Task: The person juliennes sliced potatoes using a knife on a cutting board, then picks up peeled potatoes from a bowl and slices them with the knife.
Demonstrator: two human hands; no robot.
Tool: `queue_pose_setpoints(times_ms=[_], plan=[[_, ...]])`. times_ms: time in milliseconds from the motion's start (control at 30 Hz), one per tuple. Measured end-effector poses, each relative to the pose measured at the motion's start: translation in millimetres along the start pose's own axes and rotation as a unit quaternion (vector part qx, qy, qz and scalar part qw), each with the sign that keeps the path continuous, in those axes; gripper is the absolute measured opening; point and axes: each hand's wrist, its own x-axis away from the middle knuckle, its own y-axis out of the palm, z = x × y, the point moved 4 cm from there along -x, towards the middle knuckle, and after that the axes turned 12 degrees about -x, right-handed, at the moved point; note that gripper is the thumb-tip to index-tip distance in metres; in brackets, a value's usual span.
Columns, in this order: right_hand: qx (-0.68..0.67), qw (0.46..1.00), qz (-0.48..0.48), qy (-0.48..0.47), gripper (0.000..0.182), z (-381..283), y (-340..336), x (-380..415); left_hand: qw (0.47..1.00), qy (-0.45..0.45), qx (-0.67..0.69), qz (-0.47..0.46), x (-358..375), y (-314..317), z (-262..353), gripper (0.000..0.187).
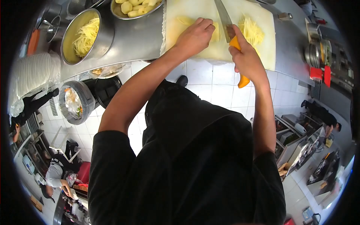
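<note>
Left hand (pixel 195 35) pressed flat, fingers curled, on potato slices (pixel 214 32) at the middle of the white board (pixel 176 26) on the steel bench (pixel 135 41). Right hand (pixel 247 62) clenched round the orange handle of a knife (pixel 225 20), blade angled down onto the board just right of the slices, a heap of cut strips (pixel 250 30) beside it. Farther left, a pot (pixel 84 37) of strips and a bowl (pixel 135 7) of peeled potatoes; below the bench, a bin (pixel 75 102) on the tiled floor.
</note>
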Motion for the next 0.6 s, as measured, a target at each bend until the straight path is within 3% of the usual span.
queue_pose_setpoints(times_ms=[400, 600], plan=[[0.086, 0.994, 0.023, -0.058, 0.067, 29, 34, 19, 1.000, 0.007, -0.009, 0.016, 2, 0, 1, 0.019], [0.076, 0.990, 0.030, -0.112, 0.070, 34, 41, -23, 1.000, 0.001, -0.023, -0.002, 1, 2, -2, 0.019]])
